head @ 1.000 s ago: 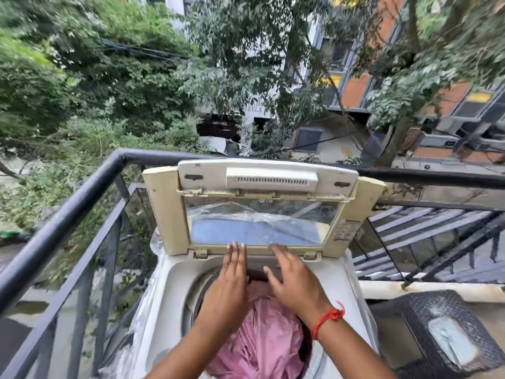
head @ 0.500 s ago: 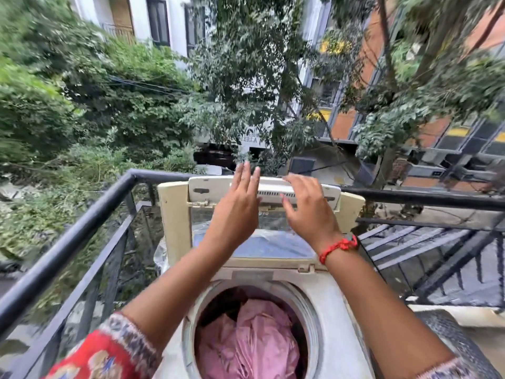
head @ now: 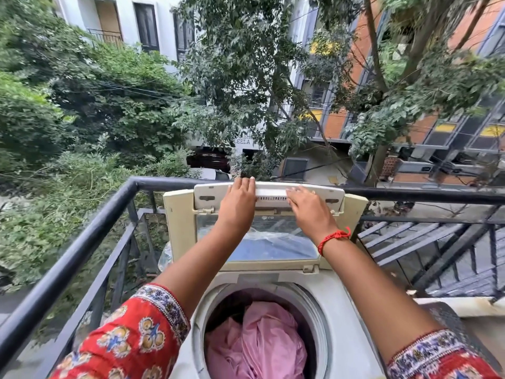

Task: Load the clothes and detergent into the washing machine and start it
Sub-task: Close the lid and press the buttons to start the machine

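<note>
A white top-loading washing machine point(head: 344, 305) stands in front of me with its cream lid point(head: 180, 231) raised upright. Pink clothes point(head: 262, 343) fill the round drum. My left hand point(head: 239, 198) lies on the lid's top edge, fingers curled over it. My right hand point(head: 306, 206) rests flat on the same edge, just to the right. A red thread sits on my right wrist. No detergent is in view.
A black metal balcony railing point(head: 90, 236) runs along the left and behind the machine. A dark woven seat point(head: 448, 321) is at the lower right. Trees, a street and buildings lie beyond the railing.
Both hands rose from the drum's rim over the clothes to the lid's top edge and now rest on it. The view has tilted upward.
</note>
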{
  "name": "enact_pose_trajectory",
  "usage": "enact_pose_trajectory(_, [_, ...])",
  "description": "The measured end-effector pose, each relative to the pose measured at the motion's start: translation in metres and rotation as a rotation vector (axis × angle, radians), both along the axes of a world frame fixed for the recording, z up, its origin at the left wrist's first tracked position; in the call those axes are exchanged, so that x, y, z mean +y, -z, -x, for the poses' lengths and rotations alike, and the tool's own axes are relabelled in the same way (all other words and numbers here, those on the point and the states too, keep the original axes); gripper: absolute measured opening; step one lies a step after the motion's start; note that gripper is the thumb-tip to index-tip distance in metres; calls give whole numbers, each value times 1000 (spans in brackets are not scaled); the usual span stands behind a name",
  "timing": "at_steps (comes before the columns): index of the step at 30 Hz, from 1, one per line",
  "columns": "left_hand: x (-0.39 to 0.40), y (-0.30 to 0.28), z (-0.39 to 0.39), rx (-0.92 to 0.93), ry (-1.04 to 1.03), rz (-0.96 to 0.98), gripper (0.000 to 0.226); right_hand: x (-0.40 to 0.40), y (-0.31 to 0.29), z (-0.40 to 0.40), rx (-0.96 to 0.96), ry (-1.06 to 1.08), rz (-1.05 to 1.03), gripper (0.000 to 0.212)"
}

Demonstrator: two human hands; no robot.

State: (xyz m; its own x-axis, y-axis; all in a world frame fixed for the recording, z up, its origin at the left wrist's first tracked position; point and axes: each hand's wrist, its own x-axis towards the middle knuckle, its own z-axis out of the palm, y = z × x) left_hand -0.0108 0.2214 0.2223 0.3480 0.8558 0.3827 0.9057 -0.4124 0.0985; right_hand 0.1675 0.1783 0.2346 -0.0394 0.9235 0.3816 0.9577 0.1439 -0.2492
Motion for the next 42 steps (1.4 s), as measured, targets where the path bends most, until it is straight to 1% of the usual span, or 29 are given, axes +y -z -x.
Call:
enact_pose_trajectory(3, [-6,1,-1,-11,-21,5,65,-6,3,2,6,1,-72,23])
enact_pose_trajectory(5, [-16,-1,-3,29,-37,3,57,-14,5,0,32,-9,-148,22])
enact_pose_trajectory(7, [-25,-2,-5,55,-54,5,52,-21,3,-2,18,-6,-195,21])
enact_pose_trajectory(10, [-38,-1,-8,66,-89,11,44,-31,-1,-7,-1,-13,-211,7])
enact_pose_trajectory(11, [-47,-1,-10,80,-123,22,39,-35,-2,-10,-2,-24,-208,8])
enact_pose_trajectory(12, [-56,0,-14,82,-168,46,34,-38,-4,-15,-15,-42,-202,15])
enact_pose_trajectory(14, [-81,-2,-22,66,-274,75,31,-45,-8,-25,-83,-116,-148,27])
enact_pose_trajectory(16, [-108,-4,-27,96,-350,74,26,-58,-8,-34,-125,-189,2,30])
enact_pose_trajectory(18, [-133,-3,-26,150,-362,102,19,-79,-1,-38,-133,-233,136,32])
enact_pose_trajectory(20, [-157,5,-19,155,-314,112,14,-106,14,-40,-135,-296,110,31])
enact_pose_trajectory(22, [-176,23,-6,103,-265,123,9,-130,37,-41,-113,-386,61,28])
enact_pose_trajectory(24, [-199,41,3,30,-207,164,12,-150,60,-41,-107,-447,52,25])
enact_pose_trajectory(25, [-209,52,7,22,-178,167,13,-158,72,-41,-116,-472,45,23])
enact_pose_trajectory(28, [-231,81,13,98,-137,236,11,-176,112,-42,-174,-546,45,18])
enact_pose_trajectory(29, [-236,91,13,126,-118,266,8,-183,125,-42,-194,-565,51,20])
enact_pose_trajectory(32, [-258,126,12,171,-106,384,2,-206,164,-41,-203,-589,165,21])
enact_pose_trajectory(37, [-280,185,11,225,-133,450,8,-232,197,-36,-168,-556,362,19])
enact_pose_trajectory(41, [-274,198,14,193,-131,564,1,-233,200,-39,-89,-527,530,14])
enact_pose_trajectory(42, [-274,197,14,188,-139,599,5,-233,199,-41,-78,-518,566,14])
